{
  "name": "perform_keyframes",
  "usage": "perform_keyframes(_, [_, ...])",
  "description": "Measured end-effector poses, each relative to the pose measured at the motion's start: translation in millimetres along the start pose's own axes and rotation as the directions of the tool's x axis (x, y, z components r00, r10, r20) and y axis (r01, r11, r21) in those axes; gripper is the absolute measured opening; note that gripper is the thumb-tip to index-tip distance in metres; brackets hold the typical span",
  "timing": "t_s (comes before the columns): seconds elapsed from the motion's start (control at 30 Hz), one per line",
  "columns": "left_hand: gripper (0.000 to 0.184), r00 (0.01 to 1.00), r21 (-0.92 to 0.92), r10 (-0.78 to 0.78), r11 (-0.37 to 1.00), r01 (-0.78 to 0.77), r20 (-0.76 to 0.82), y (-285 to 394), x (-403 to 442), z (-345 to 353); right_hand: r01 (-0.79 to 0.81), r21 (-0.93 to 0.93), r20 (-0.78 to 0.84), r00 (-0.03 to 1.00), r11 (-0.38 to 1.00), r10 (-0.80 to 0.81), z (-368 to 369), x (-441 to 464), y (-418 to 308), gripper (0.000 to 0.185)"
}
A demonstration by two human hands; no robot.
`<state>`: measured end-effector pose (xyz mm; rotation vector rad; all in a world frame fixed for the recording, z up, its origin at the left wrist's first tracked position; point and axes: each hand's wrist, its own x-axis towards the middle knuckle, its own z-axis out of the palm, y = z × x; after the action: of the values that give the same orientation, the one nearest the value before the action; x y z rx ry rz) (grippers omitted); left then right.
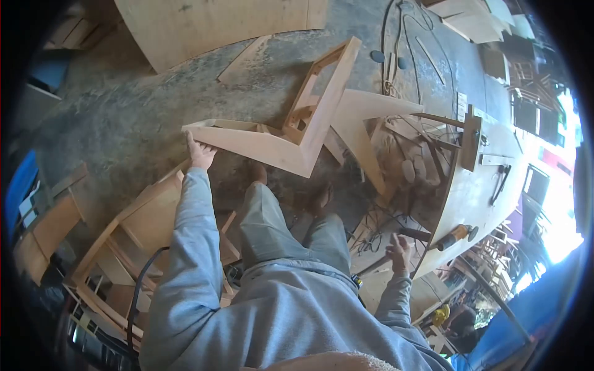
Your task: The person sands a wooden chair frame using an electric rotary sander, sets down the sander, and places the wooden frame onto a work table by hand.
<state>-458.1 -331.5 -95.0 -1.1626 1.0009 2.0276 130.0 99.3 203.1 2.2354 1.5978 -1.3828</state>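
A pale wooden frame (266,147), bent like a chair side with a tall back part, stands in front of me at the middle. My left hand (201,152) grips its left end, fingers wrapped round the lower edge and thumb upward. My right hand (399,252) is at the lower right, near the edge of the workbench (489,179), away from the frame. Its fingers are partly spread, with nothing visible in them. A dark cylinder with a wooden part (453,237) lies on the bench near this hand.
A curved wooden frame (117,235) stands at the lower left. A large plywood panel (223,31) is at the top. Cables (405,37) run over the floor at the upper right. Wooden pieces lie beside the bench. Part of a person (461,318) shows at the lower right.
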Motion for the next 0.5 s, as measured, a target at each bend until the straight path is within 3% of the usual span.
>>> perform_keyframes(0.13, [0.095, 0.990, -0.026, 0.126, 0.992, -0.125, 0.060, -5, 41, -12, -0.180, -0.028, 0.105, 0.978, 0.983, 0.182, 23, -56, -7, 0.048])
perform_keyframes(0.23, [0.094, 0.963, 0.113, 0.264, 0.957, -0.268, 0.045, -19, 76, -39, -0.232, -0.025, 0.153, 0.960, 0.972, 0.233, 43, -68, -1, 0.048])
perform_keyframes(0.37, [0.090, 0.990, 0.207, 0.086, 0.976, -0.062, -0.110, -10, 36, -18, -0.195, -0.019, 0.215, 0.957, 0.981, 0.194, 81, -68, -17, 0.046])
perform_keyframes(0.47, [0.099, 0.975, 0.419, 0.167, 0.903, -0.091, -0.147, -13, -19, 4, -0.143, -0.017, 0.240, 0.960, 0.990, 0.143, 104, -57, -26, 0.047])
perform_keyframes(0.5, [0.101, 0.917, 0.643, 0.352, 0.749, -0.157, -0.186, -18, -10, -9, -0.083, -0.006, 0.268, 0.960, 0.997, 0.082, 108, -55, -33, 0.047])
